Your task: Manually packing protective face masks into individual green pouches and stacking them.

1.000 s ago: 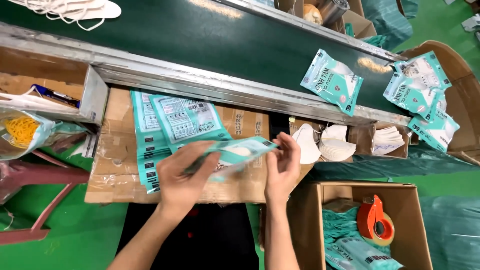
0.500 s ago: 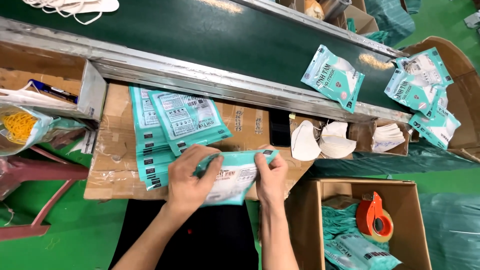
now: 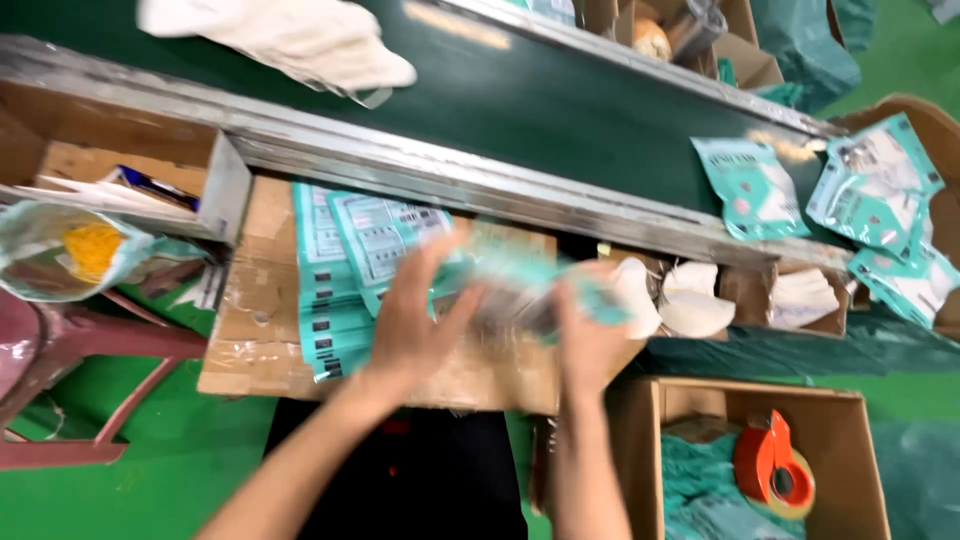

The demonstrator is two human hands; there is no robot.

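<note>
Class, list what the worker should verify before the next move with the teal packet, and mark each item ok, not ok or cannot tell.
1. Left hand on the teal packet: ok.
2. Right hand on the packet: ok.
3. Packet sealed: cannot tell, blurred.
4. Stack of teal packets lies on the cardboard board: ok.
5. Green belt bare straight ahead of the hands: ok.
6. Orange tape dispenser in the open box: ok.

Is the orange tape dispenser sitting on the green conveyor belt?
No, the orange tape dispenser lies inside the open cardboard box at lower right, well below the conveyor belt.
</note>
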